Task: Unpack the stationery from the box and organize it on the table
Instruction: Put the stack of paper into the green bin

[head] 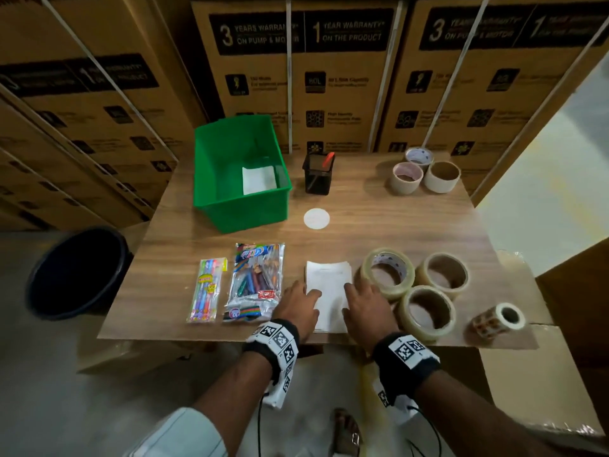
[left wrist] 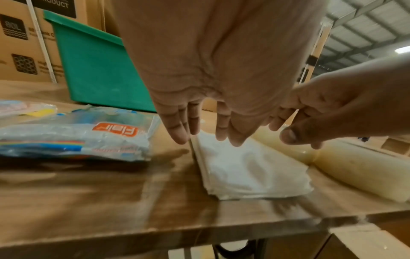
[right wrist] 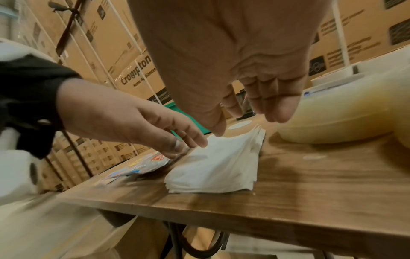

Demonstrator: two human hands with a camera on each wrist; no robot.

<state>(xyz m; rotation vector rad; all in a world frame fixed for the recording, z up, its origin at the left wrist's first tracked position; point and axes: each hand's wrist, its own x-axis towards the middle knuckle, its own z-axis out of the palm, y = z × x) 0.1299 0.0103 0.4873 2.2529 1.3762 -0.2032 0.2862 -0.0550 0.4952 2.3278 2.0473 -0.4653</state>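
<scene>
**Stationery nearly all out of the box, one bit of paper to go**

Progress first, using the green box (head: 242, 173) as my landmark. It stands at the far left of the table (head: 379, 222), and as far as I can see all that's in it now is one white sheet (head: 259, 179) lying on the bottom. So I'd say most of the unpacking is done.

Nearer to me than the box sits a row along the front edge: a slim pack of coloured pens (head: 207, 290), then a bigger pen pouch (head: 255, 282), then a stack of white papers (head: 329, 291). Both hands are on that stack. My left hand (head: 298, 306) and right hand (head: 369, 303) flank it with fingers straight and loose, touching its sides and gripping nothing. Looks like I'm just squaring it up. The wrist views are blurry, so I can't swear how firmly the fingertips press.

Right of the papers, three clear tape rolls (head: 418, 285) are bunched together, with a small printed roll (head: 499, 319) further right near the table edge. Straight right of the box stands a black pen holder (head: 318, 174) with something red poking out, and further right along the back there's a cluster of three more tape rolls (head: 423, 171). A white round disc (head: 316, 218) lies just off the box's near right corner.

What's left, I reckon: fetch that last sheet. Nothing blocks the reach back to the box. The nearest clear roll sits right against my right hand though, so it'd be easy to nudge. A dark bin (head: 77, 272) is on the floor off the table's left.
</scene>
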